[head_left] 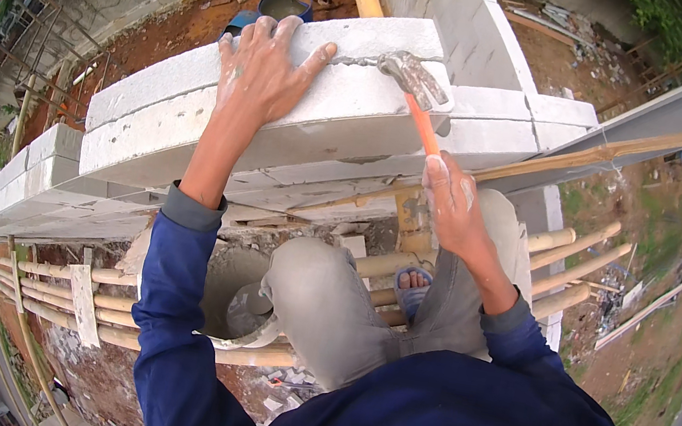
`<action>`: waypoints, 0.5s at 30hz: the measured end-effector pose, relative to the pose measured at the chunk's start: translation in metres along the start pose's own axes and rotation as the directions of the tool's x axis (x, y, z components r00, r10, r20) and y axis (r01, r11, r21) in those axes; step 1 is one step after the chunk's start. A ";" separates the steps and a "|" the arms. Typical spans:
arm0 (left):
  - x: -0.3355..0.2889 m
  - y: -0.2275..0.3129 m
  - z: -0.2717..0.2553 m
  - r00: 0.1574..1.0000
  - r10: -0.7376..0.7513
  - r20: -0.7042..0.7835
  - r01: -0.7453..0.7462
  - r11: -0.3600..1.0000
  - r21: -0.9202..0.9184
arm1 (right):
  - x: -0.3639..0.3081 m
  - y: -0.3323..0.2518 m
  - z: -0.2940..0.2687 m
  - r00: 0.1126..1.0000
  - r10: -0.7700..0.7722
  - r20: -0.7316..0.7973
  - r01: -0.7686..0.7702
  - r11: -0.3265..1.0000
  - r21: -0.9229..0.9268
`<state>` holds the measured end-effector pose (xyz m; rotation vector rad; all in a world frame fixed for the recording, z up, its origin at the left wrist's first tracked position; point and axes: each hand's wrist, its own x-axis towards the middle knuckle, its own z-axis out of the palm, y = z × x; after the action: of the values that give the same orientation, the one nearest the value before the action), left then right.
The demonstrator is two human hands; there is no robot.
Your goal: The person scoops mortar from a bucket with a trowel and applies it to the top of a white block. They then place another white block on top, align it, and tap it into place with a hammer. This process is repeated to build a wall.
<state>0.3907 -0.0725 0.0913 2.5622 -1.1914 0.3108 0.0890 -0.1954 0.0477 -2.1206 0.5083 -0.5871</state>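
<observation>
A row of white, light-weight wall blocks (161,129) crosses in front of me, with a joint line running along its top. My left hand (262,78) lies on the top of these blocks, fingers spread, pressing down over the joint. In my right hand (454,203) is a claw hammer (424,126) with an orange handle and a grey, mortar-smeared head. The hammer's head rests on or just over the block tops near their right end, beside a line of grey mortar (357,61). Both my hands carry whitish dust.
A bucket of grey mortar (223,283) stands by my knee. Bamboo poles (118,302) form the scaffold under me, with ground far below. A long bamboo pole (613,150) slants past on the right. Beyond the wall is a blue drum (287,4). Another grey wall (455,15) meets this one.
</observation>
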 end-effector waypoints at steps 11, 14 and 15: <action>0.004 -0.004 -0.001 1.000 0.003 -0.014 -0.003 1.000 -0.009 | 0.000 -0.002 0.033 0.993 -0.080 0.088 0.074 0.995 0.074; 0.005 -0.010 0.003 0.999 0.003 -0.053 -0.002 1.000 0.012 | -0.001 -0.030 0.024 0.931 0.277 0.239 -0.331 0.915 0.229; 0.002 -0.011 0.006 0.998 0.008 -0.064 -0.007 1.000 0.018 | -0.004 -0.037 0.022 0.955 0.218 0.202 -0.262 0.939 0.225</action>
<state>0.4010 -0.0687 0.0843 2.5431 -1.1804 0.4039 0.1039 -0.1589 0.0653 -1.8160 0.5548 -0.3045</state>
